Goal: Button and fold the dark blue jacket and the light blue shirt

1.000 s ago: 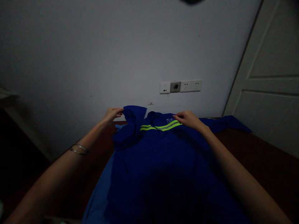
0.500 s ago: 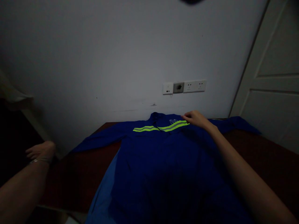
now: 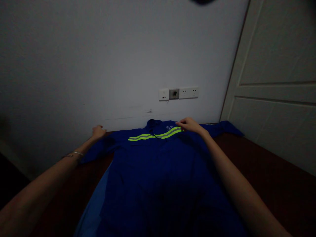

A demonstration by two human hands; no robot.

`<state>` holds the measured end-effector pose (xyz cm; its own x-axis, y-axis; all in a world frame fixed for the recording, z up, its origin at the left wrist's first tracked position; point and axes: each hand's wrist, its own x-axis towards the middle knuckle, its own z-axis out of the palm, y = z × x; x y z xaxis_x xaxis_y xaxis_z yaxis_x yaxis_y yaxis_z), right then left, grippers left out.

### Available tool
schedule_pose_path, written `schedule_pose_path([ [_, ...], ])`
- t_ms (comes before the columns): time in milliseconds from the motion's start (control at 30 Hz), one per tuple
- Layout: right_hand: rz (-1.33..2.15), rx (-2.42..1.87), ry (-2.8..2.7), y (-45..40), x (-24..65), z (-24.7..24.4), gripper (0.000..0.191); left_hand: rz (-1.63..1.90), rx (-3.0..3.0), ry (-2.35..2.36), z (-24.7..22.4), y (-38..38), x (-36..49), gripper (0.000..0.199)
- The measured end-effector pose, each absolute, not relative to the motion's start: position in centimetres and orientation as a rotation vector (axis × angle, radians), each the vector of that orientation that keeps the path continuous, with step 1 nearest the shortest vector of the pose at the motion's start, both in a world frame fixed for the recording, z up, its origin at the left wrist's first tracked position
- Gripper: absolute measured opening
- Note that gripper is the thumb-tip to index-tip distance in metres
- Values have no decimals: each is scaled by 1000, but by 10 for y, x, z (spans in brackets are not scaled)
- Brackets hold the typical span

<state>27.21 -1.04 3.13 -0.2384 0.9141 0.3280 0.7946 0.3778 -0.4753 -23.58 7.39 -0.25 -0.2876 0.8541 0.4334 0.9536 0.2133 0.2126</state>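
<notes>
A dark blue work jacket [image 3: 148, 164] with a collar and yellow-green reflective chest stripes lies spread out, front up, sleeves out to both sides. My right hand [image 3: 191, 125] is at its right shoulder, just above the stripe's end, with thumb and fingers drawn together on the cloth. Over the left sleeve [image 3: 108, 144] hovers my left hand [image 3: 98, 132], its fingers loosely apart and holding nothing I can see; a bracelet circles that wrist. White lettering shows on the chest beside my right fingertips.
The jacket rests on a dark reddish-brown surface [image 3: 247, 161] against a pale wall [image 3: 118, 65]. Sockets and switches [image 3: 178, 93] sit low on that wall. A panelled door [image 3: 276, 89] stands at the right. Light blue cloth [image 3: 92, 204] shows beside the jacket's lower left.
My left hand has swung in from the far left and up to the left sleeve. My right hand stays at the shoulder. The view has turned slightly to the right.
</notes>
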Motion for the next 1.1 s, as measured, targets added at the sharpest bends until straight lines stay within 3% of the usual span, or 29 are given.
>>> schedule_pose_path([
  [167, 296, -1479, -2084, -8, 275, 28, 40, -316, -2254, -1787, -39, 67, -80, 41],
  [267, 315, -1494, -2073, -6, 277, 27, 35, -358, -2408, -1540, -65, 49, 0, 41],
  [433, 354, -1539, -2047, -3, 278, 22, 29, -422, -2508, -1514, -93, 39, 82, 47],
  [800, 260, -1683, -1888, 18, 324, 6, 22, -723, -2631, -1594, -108, 42, 85, 46],
  [1100, -30, -2165, -1344, 14, 444, -14, 53, -734, -2634, -1596, -107, 40, 86, 46],
])
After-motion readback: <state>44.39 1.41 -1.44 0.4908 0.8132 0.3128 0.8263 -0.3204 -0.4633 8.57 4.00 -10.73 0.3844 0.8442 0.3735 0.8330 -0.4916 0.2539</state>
